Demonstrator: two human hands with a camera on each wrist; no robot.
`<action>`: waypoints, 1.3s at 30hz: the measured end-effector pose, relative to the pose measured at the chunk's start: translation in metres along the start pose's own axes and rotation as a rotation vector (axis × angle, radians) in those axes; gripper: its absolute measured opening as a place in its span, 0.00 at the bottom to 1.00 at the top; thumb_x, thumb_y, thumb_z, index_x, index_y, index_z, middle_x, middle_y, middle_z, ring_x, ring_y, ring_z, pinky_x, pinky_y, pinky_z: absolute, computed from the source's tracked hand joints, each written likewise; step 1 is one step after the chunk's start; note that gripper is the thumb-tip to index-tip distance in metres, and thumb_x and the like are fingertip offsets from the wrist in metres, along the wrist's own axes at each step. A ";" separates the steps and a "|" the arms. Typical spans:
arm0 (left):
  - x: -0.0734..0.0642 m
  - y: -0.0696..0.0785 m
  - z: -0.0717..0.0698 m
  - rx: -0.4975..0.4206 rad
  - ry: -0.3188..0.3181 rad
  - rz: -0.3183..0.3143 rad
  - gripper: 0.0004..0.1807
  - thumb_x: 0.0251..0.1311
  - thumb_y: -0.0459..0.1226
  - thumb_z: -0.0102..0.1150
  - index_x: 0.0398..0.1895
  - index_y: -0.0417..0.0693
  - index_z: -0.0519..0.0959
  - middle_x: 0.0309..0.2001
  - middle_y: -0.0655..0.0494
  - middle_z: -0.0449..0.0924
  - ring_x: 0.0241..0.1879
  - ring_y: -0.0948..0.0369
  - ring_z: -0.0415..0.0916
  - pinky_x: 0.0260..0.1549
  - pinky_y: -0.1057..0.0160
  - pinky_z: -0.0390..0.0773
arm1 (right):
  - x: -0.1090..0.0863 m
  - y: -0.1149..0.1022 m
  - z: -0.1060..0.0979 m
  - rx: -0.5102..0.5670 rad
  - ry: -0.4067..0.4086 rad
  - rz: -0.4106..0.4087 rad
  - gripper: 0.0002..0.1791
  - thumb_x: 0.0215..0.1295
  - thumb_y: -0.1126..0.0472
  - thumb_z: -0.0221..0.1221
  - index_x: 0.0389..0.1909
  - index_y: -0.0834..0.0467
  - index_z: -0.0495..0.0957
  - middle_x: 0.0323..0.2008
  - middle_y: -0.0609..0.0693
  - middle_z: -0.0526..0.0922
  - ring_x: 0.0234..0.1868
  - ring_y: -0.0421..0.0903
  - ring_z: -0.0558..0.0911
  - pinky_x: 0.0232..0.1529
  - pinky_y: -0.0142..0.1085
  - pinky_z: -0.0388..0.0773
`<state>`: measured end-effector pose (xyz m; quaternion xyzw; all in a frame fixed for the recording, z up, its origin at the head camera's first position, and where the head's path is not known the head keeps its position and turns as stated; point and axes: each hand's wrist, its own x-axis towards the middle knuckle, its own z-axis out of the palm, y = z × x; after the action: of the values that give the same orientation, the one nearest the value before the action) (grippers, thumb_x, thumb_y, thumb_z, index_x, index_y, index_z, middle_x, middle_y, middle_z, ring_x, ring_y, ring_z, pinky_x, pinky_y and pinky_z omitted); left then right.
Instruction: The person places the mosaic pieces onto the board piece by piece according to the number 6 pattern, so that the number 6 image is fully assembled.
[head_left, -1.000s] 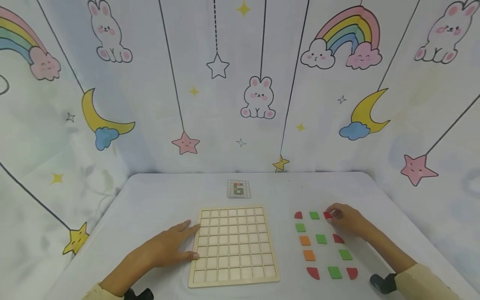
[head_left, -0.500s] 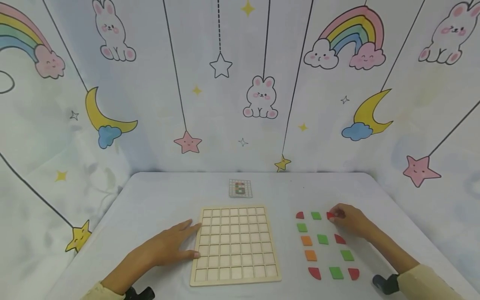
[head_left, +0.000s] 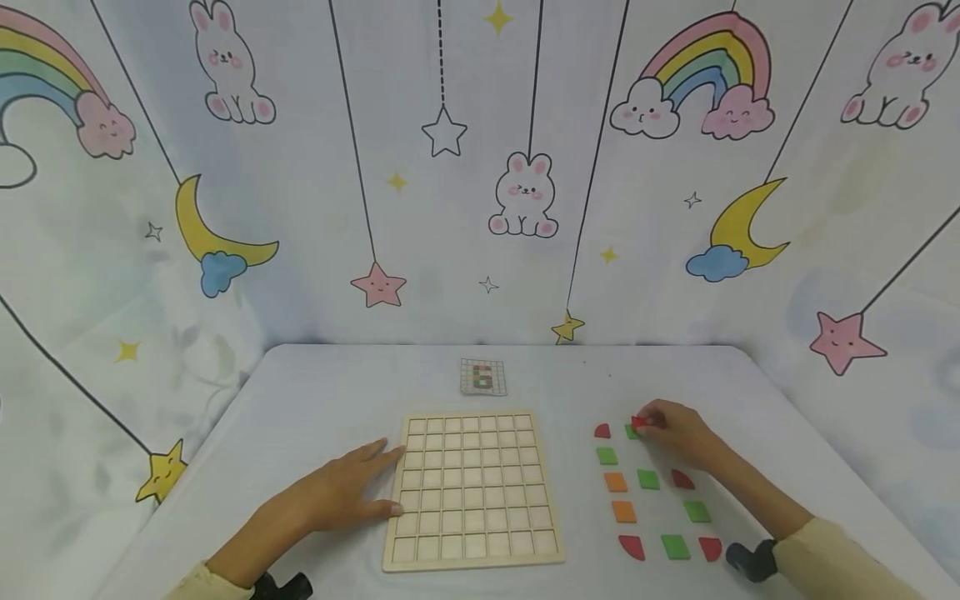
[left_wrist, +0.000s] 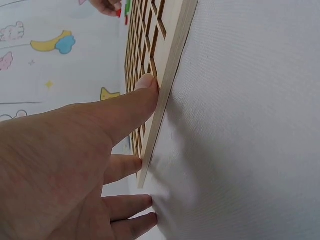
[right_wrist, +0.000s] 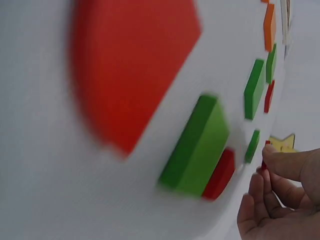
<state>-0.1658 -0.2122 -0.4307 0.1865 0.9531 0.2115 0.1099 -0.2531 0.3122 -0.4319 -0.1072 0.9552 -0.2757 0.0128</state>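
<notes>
My left hand (head_left: 341,492) rests along the left edge of a wooden grid board (head_left: 472,567). Its fingers are spread, and in the left wrist view the thumb (left_wrist: 142,97) lies on the board's rim. At the right, my right hand (head_left: 678,432) pinches a red quarter-circle piece (head_left: 638,422) between thumb and fingers. That piece overlaps a green square piece (head_left: 630,432) in the head view. In the right wrist view the pinched red piece (right_wrist: 265,155) shows edge-on, raised off the white table.
Right of the board lie several loose pieces: green squares such as one green piece (head_left: 675,547), orange squares (head_left: 616,482) and red quarter circles (head_left: 632,547). A small pattern card (head_left: 483,377) lies behind the board. A cartoon-printed backdrop (head_left: 300,208) surrounds the table.
My right hand has picked up the red quarter-circle from the far row and carried it left, over the green square. My left hand stays at the board's edge.
</notes>
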 end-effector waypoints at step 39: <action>0.003 0.001 0.001 0.008 -0.022 -0.069 0.49 0.60 0.64 0.70 0.81 0.57 0.66 0.80 0.37 0.60 0.77 0.34 0.61 0.71 0.28 0.63 | 0.040 -0.164 0.107 0.109 -0.130 -0.133 0.08 0.68 0.67 0.68 0.45 0.63 0.84 0.42 0.52 0.82 0.44 0.47 0.80 0.52 0.47 0.84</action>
<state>-0.1676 -0.2098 -0.4317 0.1563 0.9585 0.2018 0.1270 -0.2512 0.1125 -0.4340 -0.1873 0.9267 -0.3199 0.0621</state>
